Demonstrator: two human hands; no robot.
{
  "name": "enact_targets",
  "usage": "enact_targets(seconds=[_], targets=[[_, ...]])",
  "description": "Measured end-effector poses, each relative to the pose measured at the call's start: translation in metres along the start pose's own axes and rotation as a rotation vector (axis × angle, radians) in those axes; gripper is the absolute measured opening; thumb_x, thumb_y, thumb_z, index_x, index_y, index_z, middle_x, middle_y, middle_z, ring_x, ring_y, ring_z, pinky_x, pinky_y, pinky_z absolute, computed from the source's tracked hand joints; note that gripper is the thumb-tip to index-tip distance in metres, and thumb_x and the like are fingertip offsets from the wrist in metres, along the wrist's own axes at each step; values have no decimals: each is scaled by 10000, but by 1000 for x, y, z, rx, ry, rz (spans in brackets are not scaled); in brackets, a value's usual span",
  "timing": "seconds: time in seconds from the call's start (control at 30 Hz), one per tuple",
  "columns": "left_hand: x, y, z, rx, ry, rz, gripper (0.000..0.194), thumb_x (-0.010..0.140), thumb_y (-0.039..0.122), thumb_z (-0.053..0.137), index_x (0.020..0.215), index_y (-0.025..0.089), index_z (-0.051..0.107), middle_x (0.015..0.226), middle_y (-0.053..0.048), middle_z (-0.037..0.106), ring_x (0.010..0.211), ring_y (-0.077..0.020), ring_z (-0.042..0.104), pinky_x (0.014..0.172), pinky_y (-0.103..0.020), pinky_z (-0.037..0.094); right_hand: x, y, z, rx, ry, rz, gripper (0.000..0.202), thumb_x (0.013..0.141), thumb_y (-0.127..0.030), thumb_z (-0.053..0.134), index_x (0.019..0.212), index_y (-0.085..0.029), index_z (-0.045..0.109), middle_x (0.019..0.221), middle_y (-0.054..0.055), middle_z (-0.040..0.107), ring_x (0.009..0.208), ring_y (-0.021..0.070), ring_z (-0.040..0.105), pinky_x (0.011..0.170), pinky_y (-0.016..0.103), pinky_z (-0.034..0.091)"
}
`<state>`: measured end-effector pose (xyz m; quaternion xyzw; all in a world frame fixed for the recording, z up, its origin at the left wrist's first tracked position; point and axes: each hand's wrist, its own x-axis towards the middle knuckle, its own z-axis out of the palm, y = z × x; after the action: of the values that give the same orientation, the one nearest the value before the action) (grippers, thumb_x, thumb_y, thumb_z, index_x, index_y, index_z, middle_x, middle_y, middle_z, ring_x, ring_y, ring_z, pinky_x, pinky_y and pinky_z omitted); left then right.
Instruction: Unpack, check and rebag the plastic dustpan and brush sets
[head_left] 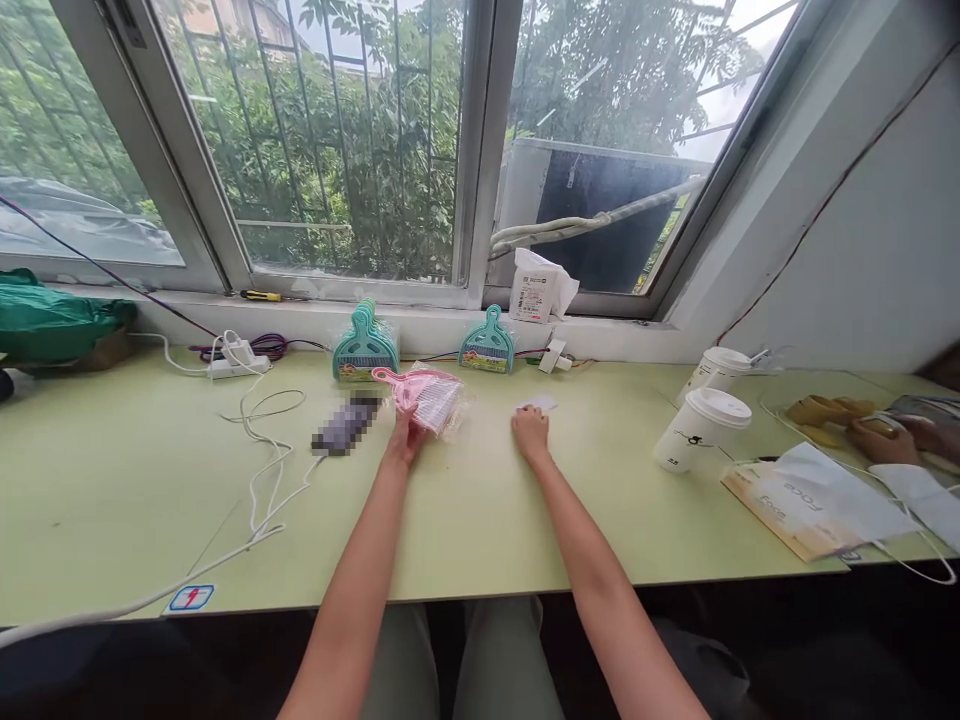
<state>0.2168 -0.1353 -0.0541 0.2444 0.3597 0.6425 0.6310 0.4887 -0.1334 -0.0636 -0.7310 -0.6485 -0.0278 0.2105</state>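
Pale-green tabletop underlies the left hand, pinching a film-wrapped pink dustpan-and-brush set by its near edge. Rightward, the right hand meets a white scrap, its closure unclear. Slippery film could let the set slide loose.

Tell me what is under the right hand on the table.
A small whitish piece shows past the fingers of the right hand, on the table. The hand covers the rest, so its full shape cannot be seen.
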Motion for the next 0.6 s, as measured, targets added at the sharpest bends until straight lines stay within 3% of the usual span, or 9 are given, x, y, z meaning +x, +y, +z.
enact_targets(seconds=[0.1,0.2,0.23,0.3,0.4,0.5,0.6], targets=[[-2,-4,9,29,-37,17,507,740,305,686,1213,265,509,1102,-47,644,808,-124,647,594,-209,540,-14,27,-16,85,202,159,340,901,-221,377,1094,-116,637,1150,208,579,1104,294,484,907,441,349],[-6,-9,17,31,-61,38,515,727,319,699,1204,266,513,1101,-51,642,826,-131,645,603,-209,535,-22,2,-22,392,358,105,385,921,-235,292,1145,-151,594,1123,147,598,1039,230,535,886,368,398],[-8,-11,19,28,-65,50,508,733,334,694,1204,261,517,1111,-57,641,847,-139,645,605,-209,534,-22,-15,-21,529,338,57,386,924,-256,279,1128,-161,593,1097,127,614,973,204,564,858,340,422],[-13,-15,22,25,-61,79,489,751,379,671,1199,240,534,1129,-76,639,892,-160,644,611,-212,532,-22,-51,-16,805,142,-5,383,921,-322,288,1083,-169,600,958,85,657,826,170,603,755,292,463],[-19,-19,26,47,-45,107,524,754,426,655,1221,220,537,1146,-96,635,945,-193,638,641,-229,535,-23,-89,-8,1026,-134,105,388,898,-386,333,1097,-168,585,867,56,667,714,152,613,628,257,471],[-21,-21,30,96,-37,177,584,758,430,654,1294,274,481,1200,-78,615,1003,-209,625,698,-257,540,-26,-88,-7,954,-149,183,373,824,-401,490,1115,-194,597,753,7,636,683,149,587,623,245,447],[-21,-22,35,146,-8,317,592,768,404,660,1316,322,452,1280,-49,572,1090,-209,590,776,-275,533,-32,-72,-13,994,-68,200,346,834,-405,442,975,-189,674,651,-12,571,615,133,531,589,236,410]])
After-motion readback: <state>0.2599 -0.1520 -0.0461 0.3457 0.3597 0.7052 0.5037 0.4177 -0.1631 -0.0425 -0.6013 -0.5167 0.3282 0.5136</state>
